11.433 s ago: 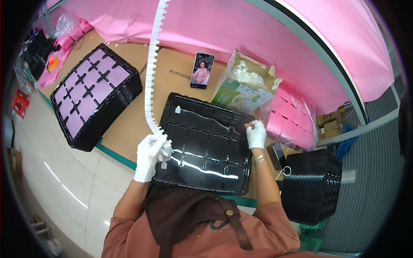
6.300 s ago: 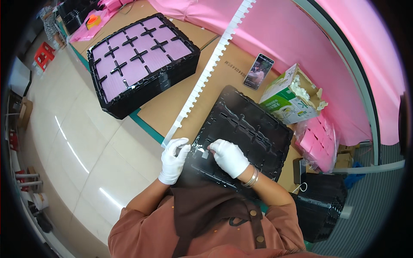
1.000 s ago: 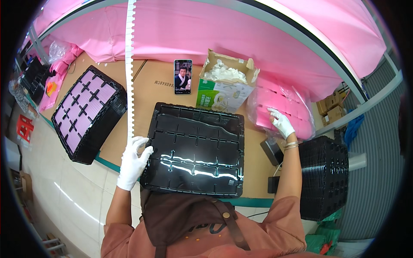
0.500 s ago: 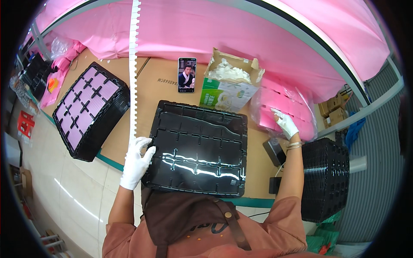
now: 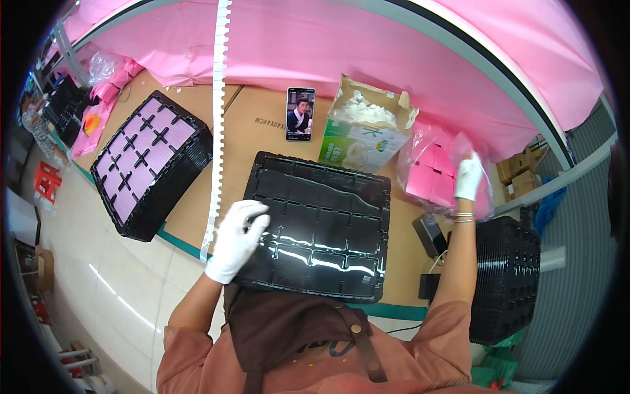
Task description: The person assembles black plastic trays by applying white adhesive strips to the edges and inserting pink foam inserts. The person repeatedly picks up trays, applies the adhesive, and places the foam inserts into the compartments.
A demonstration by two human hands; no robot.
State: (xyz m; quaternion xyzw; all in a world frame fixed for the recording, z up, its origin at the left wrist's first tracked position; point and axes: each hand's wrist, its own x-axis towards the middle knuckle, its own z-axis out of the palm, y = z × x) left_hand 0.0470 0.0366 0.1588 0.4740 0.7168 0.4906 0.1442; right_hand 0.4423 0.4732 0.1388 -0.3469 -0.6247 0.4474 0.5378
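A shiny black moulded plastic tray [image 5: 320, 226] lies on the table directly before me. My left hand [image 5: 239, 240], in a white glove, hovers at its left edge, holding nothing, with curved fingers and the thumb apart. To the right, my white-gloved right hand [image 5: 468, 176] is closed on the clear plastic bag [image 5: 487, 190] around the pink sheets [image 5: 430, 172]; its fingertips are partly hidden by the glove and film. The sheets lie flat, marked with slits.
Left stands a stack of black trays [image 5: 187, 174] topped with a lilac sheet. A phone [image 5: 300, 115] and a torn green carton [image 5: 357, 146] of white scraps stand behind. A white notched strip [image 5: 219, 98] crosses the left side. More black trays [image 5: 508, 276] stand at right.
My right hand has moved right across the pink sheets and closed on the plastic bag, pulling film aside. My left hand has come slightly inward over the tray's edge.
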